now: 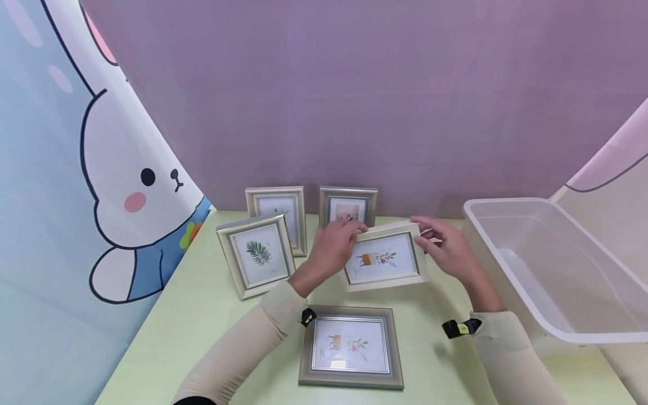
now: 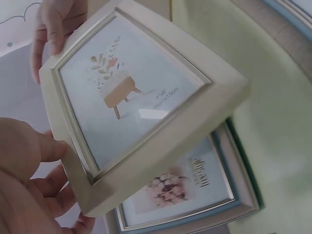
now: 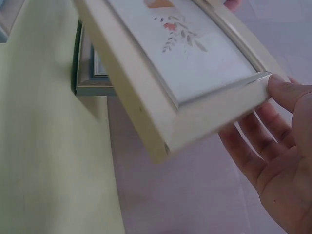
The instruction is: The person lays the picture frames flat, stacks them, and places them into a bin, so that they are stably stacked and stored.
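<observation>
A cream picture frame (image 1: pixel 386 284) with a plant drawing is held up off the table, tilted, between both hands. My left hand (image 1: pixel 331 253) grips its upper left corner, thumb on the front and fingers behind, as the left wrist view shows. At the right edge, my right hand (image 1: pixel 448 247) pinches the frame (image 3: pixel 195 119) with the thumb in front and fingers at the back. Behind it stands a frame with a flower picture (image 1: pixel 348 209), partly covered. Below it on the table lies a larger silver-brown frame (image 1: pixel 351 380) with a similar drawing.
Left of the hands stand a leaf-picture frame (image 1: pixel 259 253) and, behind it, another upright frame (image 1: pixel 301 225). A clear plastic bin (image 1: pixel 511 281) sits at the right of the pale green table (image 1: pixel 172 337). A purple cloth (image 1: pixel 354 101) hangs at the back.
</observation>
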Demonstrator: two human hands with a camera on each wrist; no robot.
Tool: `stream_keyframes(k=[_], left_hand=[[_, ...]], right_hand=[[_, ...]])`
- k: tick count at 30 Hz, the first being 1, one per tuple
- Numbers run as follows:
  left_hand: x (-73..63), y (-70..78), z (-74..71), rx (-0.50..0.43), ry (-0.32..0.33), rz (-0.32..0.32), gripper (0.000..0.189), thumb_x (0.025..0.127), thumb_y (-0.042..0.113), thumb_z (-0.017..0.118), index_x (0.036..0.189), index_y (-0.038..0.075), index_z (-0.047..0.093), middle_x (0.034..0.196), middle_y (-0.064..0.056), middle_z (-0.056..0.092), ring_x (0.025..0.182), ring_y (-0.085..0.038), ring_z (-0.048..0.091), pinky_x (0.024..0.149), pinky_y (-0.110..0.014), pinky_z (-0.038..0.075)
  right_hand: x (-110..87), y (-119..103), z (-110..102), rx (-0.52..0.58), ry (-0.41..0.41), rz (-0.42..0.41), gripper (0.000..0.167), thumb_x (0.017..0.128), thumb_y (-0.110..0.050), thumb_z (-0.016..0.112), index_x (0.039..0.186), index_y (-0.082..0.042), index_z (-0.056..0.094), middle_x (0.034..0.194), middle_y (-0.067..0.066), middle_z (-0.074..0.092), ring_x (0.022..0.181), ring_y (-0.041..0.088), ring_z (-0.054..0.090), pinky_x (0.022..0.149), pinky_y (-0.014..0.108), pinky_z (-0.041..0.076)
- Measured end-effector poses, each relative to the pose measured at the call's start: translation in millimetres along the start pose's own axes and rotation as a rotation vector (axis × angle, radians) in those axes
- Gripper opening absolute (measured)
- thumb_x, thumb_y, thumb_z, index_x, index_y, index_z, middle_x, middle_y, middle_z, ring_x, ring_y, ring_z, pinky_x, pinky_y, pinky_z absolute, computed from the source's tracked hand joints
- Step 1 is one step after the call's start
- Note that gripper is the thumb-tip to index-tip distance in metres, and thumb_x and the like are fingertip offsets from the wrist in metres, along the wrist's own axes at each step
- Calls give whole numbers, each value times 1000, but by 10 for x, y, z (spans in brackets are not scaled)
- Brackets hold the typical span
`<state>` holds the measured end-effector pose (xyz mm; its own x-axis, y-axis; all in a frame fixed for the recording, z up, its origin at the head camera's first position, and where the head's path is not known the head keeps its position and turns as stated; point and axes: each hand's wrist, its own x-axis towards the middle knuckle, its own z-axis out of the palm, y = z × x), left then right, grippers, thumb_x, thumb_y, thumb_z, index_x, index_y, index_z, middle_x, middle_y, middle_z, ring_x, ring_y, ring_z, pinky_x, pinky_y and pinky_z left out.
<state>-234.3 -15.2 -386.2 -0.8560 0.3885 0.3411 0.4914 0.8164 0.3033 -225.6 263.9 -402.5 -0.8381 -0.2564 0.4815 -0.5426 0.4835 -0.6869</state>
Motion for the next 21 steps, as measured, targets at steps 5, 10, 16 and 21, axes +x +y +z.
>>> stream_keyframes(k=[5,10,16,21], left_hand=[[2,31,-97,3,-18,16,28,108,17,48,123,31,67,125,1,68,110,-24,66,84,-44,48],[-10,36,-145,17,-33,51,27,109,18,47,120,29,69,126,1,68,119,-24,63,90,-46,47],[-20,34,-196,78,-23,125,28,105,11,51,119,27,70,123,1,69,115,-21,62,84,-39,44],[-29,25,-225,131,22,192,33,102,5,52,117,27,72,122,1,69,114,-21,62,81,-37,44]], right_hand=[[-80,80,49,102,-11,13,43,93,9,66,135,4,59,106,22,65,84,-2,65,65,22,61],[-173,207,159,248,2,-17,40,92,11,65,132,10,56,96,17,64,80,1,68,64,25,62],[-250,279,296,365,60,-67,41,87,21,63,127,17,55,99,-2,61,84,0,67,64,22,61],[-277,303,364,407,108,-68,40,85,25,62,124,20,55,103,-8,60,84,-1,67,63,23,61]])
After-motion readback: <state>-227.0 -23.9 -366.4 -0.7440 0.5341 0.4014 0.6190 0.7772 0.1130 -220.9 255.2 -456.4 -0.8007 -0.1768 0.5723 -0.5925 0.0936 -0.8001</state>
